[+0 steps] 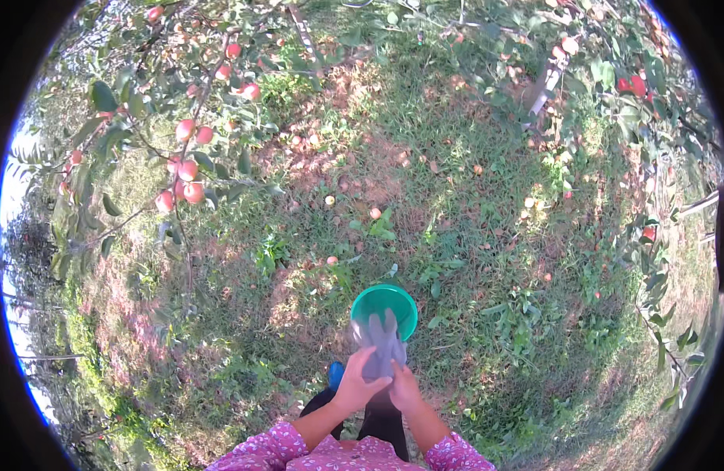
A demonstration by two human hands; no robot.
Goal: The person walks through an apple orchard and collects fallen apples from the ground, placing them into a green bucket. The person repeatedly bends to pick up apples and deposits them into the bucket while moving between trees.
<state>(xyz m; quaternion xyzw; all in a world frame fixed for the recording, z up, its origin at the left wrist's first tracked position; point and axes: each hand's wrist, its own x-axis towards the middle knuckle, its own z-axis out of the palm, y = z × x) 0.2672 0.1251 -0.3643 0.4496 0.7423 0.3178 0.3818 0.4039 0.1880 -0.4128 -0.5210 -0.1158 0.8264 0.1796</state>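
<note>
the grey glove [384,349], blurred over the green bucket [407,312], looks light and limp, best held by its cuff, where the right hand's [407,390] fingers seem pinched; the left hand's [354,385] curve half open alongside.

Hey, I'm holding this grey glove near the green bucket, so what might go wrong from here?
The grey glove, between your left hand and right hand, overlaps the near side of the green bucket in view, so it might drop in if it slips. A step forward from the blue shoe could knock the bucket. Walking ahead, you might tread on a fallen apple in the grass.
</note>
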